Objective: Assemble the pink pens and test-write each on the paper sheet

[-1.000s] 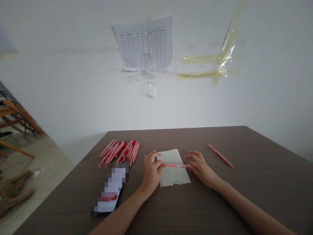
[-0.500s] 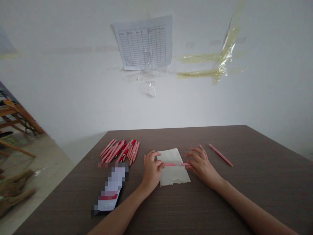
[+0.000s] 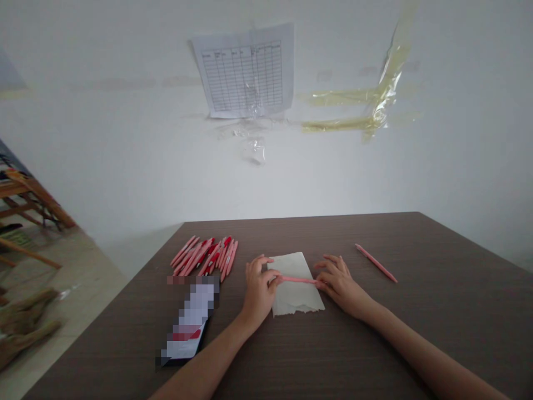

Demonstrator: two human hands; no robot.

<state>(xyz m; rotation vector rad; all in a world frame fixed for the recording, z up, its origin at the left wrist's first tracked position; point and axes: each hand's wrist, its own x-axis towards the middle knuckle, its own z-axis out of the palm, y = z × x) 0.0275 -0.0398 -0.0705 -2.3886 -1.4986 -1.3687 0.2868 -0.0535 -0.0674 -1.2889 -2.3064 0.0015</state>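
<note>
A pink pen (image 3: 297,279) lies crosswise over a pale sheet of paper (image 3: 296,304) with a torn near edge. My left hand (image 3: 259,286) pinches the pen's left end between thumb and fingers. At its right end, the fingertips of my right hand (image 3: 339,282) are closed on the pen, the other fingers curved above. Whether the pen touches the paper or is just above it, I cannot tell. A single pink pen (image 3: 376,263) rests apart to the right of my right hand.
A pile of pink and red pens (image 3: 204,257) lies at the table's back left. In front of it is a phone (image 3: 189,322), its screen blurred out. The brown table (image 3: 333,355) meets a white wall with a taped printed sheet (image 3: 245,72). Wooden furniture (image 3: 33,194) stands off left.
The pen between my hands has turned about its length: its pale printed marking no longer shows. Its right end and my right hand sit slightly lower or closer in. My left hand has barely moved.
</note>
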